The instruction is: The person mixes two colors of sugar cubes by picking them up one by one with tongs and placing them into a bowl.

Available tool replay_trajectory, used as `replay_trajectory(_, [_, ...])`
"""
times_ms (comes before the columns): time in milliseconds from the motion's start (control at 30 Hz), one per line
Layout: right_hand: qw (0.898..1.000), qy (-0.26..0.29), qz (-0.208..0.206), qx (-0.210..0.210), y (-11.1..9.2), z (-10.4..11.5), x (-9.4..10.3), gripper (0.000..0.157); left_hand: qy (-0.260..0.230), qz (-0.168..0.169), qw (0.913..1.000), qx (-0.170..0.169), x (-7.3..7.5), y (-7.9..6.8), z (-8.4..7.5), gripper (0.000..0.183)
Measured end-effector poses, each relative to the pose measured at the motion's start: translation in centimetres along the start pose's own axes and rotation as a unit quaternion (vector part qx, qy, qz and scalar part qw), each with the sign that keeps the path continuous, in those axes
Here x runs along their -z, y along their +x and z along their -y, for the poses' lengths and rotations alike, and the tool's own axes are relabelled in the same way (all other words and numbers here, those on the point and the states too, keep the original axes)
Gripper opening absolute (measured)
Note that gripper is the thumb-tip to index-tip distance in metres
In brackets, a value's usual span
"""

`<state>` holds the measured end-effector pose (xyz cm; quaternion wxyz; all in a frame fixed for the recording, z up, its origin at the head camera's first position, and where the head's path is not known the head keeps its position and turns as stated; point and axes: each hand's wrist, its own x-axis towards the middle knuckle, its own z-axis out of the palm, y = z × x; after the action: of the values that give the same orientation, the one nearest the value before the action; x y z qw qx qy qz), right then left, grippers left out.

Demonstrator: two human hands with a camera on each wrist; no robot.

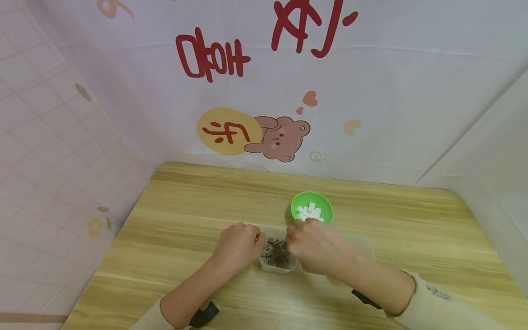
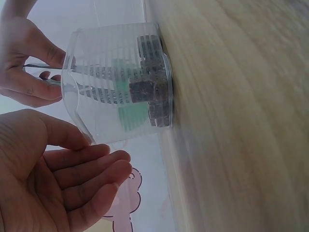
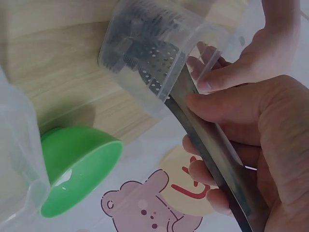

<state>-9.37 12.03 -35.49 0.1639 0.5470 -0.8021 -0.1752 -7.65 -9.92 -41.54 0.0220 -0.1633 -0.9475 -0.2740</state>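
Note:
A clear plastic container [image 1: 278, 269] stands on the table with several dark brown cubes [image 2: 143, 91] in its bottom. My left hand [image 1: 239, 244] pinches its rim between thumb and fingers, on the left side. My right hand [image 1: 316, 245] grips metal tongs [image 3: 205, 140] by the handles. In the right wrist view the perforated ends of the tongs reach down into the container. The left wrist view shows the two tong arms apart, close to the cubes; whether they touch a cube I cannot tell.
Behind the right hand sits a green bowl [image 1: 294, 201] holding several white cubes [image 1: 310, 211]. A second clear plastic container [image 1: 365, 243] stands to the right, partly covered by the right forearm. A printed cloth [image 1: 371, 82] hangs behind the wooden table [image 1: 198, 197].

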Motion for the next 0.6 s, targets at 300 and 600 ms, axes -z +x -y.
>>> replay_trajectory(300, [1.0, 0.006, 0.01, -0.006, -0.07, 0.01, 0.61, 0.016, 0.003, -0.01, 0.9999, -0.008, 0.01, -0.05, -0.12, 0.055])
replay_trajectory(600, [1.0, -0.014, 0.0, -0.012, 0.17, 0.52, 0.23, 0.02, 0.002, -0.002, 1.0, 0.005, -0.07, -0.07, 0.01, 0.054])
